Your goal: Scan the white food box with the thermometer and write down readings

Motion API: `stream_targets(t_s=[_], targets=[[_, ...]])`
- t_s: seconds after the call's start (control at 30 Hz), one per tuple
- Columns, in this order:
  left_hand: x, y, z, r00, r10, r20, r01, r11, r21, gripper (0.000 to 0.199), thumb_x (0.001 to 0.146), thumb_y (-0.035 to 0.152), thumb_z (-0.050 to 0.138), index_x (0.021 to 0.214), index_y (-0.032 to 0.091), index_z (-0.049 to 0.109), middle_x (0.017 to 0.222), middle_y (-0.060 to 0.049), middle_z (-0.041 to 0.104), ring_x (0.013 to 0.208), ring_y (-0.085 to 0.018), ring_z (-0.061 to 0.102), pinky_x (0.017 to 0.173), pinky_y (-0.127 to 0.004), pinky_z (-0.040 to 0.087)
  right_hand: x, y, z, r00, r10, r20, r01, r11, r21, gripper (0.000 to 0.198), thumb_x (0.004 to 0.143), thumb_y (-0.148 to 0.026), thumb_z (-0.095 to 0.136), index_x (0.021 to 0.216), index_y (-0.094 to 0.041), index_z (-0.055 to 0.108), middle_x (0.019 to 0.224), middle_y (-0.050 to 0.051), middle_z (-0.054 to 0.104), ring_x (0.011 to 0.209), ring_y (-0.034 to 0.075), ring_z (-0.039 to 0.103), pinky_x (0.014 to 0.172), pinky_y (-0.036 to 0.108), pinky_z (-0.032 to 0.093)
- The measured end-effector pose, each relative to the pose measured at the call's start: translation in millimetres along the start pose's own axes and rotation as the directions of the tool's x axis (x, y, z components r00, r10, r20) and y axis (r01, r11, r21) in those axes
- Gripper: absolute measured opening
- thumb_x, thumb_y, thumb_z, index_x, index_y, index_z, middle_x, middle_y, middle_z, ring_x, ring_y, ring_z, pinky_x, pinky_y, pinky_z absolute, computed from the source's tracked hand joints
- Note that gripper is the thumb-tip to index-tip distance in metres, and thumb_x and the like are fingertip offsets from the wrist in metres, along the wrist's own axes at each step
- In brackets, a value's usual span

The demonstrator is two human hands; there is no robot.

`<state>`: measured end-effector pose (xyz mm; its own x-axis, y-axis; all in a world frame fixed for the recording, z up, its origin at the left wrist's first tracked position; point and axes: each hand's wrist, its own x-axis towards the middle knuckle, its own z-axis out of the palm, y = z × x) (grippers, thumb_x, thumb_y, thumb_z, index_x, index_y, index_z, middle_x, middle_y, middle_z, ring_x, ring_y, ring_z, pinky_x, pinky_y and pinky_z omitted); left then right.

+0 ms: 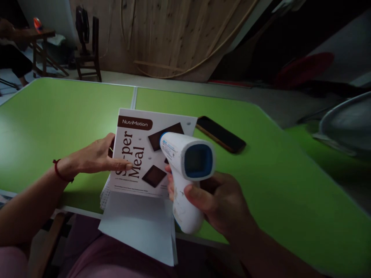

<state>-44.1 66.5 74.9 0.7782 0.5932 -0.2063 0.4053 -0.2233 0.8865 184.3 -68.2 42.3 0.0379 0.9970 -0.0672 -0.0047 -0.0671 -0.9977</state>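
Note:
My left hand (101, 156) grips the left side of a white box (156, 154) printed "NutriMotion" and "Meal", its thumb lying across the front. In front of the box, my right hand (220, 197) is wrapped round the handle of a white infrared thermometer (188, 185) with a blue-framed screen facing me. The thermometer's nose points at the box and covers part of its print; the screen looks dark. Sheets of white paper (139, 220) hang over the table edge below the box.
A black phone (222, 134) lies on the green table (290, 185), right of the box. Beyond the table stand a chair (88, 58) with a dark fan (82, 29) and a small wooden table (34, 34). Part of another person (14, 63) shows at far left.

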Motion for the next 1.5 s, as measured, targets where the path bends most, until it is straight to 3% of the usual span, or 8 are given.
stream_targets(t_s=[0.37,0.53,0.67,0.8,0.87,0.97,1.23,1.5], targets=[[2,0,0,0.998,0.051,0.028,-0.052,0.999,0.01,0.054,0.08,0.043,0.074,0.12,0.013,0.051,0.117,-0.014,0.066,0.099,-0.025,0.067,0.077,-0.033,0.059,4,12,-9,0.997,-0.072,0.017,0.07,0.995,0.069,0.041,0.065,-0.059,0.075,0.07,-0.02,0.066,0.065,0.004,0.058,0.059,0.016,0.054,0.051,0.032,0.045],[5,9,2,0.994,0.084,0.067,-0.08,0.995,-0.052,0.049,0.083,0.035,0.072,0.121,0.013,0.051,0.113,-0.013,0.068,0.096,-0.023,0.069,0.076,-0.032,0.06,21,8,-50,0.959,-0.201,-0.198,0.224,0.969,0.102,0.042,0.067,-0.061,0.072,0.087,-0.024,0.068,0.071,0.007,0.064,0.061,0.019,0.055,0.053,0.034,0.044],[8,14,1,0.994,0.086,0.068,-0.083,0.995,-0.046,0.048,0.084,0.032,0.072,0.123,0.014,0.05,0.104,-0.011,0.07,0.093,-0.023,0.069,0.069,-0.027,0.059,47,1,-89,0.97,-0.12,-0.212,0.071,0.971,-0.228,0.031,0.071,-0.053,0.069,0.083,-0.024,0.068,0.075,0.006,0.065,0.064,0.019,0.057,0.058,0.035,0.045],[11,16,0,0.994,0.088,0.07,-0.089,0.996,0.004,0.05,0.083,0.034,0.073,0.124,0.016,0.051,0.09,-0.007,0.07,0.089,-0.022,0.068,0.065,-0.024,0.056,70,10,-102,0.948,0.063,-0.313,-0.287,0.598,-0.748,0.038,0.073,-0.056,0.066,0.083,-0.019,0.069,0.076,0.009,0.068,0.064,0.022,0.06,0.055,0.033,0.041],[13,17,0,0.996,0.074,0.054,-0.075,0.997,0.018,0.047,0.083,0.037,0.073,0.121,0.017,0.053,0.096,-0.008,0.07,0.09,-0.023,0.068,0.068,-0.027,0.057,78,16,-100,0.945,0.094,-0.313,-0.324,0.388,-0.863,0.038,0.078,-0.056,0.06,0.079,-0.018,0.067,0.077,0.01,0.069,0.063,0.022,0.06,0.053,0.031,0.039],[14,18,1,0.996,0.071,0.056,-0.072,0.997,0.012,0.043,0.083,0.037,0.072,0.117,0.017,0.056,0.101,-0.009,0.069,0.089,-0.022,0.068,0.068,-0.027,0.057,81,22,-98,0.948,0.111,-0.297,-0.316,0.239,-0.918,0.04,0.083,-0.054,0.053,0.076,-0.017,0.066,0.079,0.012,0.069,0.064,0.021,0.06,0.053,0.031,0.038],[15,25,2,0.995,0.079,0.064,-0.08,0.997,0.001,0.036,0.083,0.032,0.072,0.112,0.016,0.058,0.094,-0.007,0.069,0.09,-0.022,0.068,0.067,-0.025,0.057,56,18,-75,0.924,-0.333,-0.186,-0.095,0.273,-0.957,0.027,0.088,-0.04,0.053,0.092,-0.017,0.064,0.094,0.014,0.068,0.083,0.027,0.062,0.063,0.035,0.041],[15,25,2,0.995,0.068,0.067,-0.067,0.997,-0.024,0.041,0.081,0.032,0.073,0.117,0.016,0.058,0.103,-0.01,0.069,0.092,-0.023,0.068,0.071,-0.029,0.058,64,30,-65,0.999,-0.027,-0.037,-0.029,0.248,-0.968,0.021,0.085,-0.022,0.049,0.103,-0.019,0.06,0.088,0.01,0.069,0.068,0.022,0.06,0.055,0.032,0.035]])
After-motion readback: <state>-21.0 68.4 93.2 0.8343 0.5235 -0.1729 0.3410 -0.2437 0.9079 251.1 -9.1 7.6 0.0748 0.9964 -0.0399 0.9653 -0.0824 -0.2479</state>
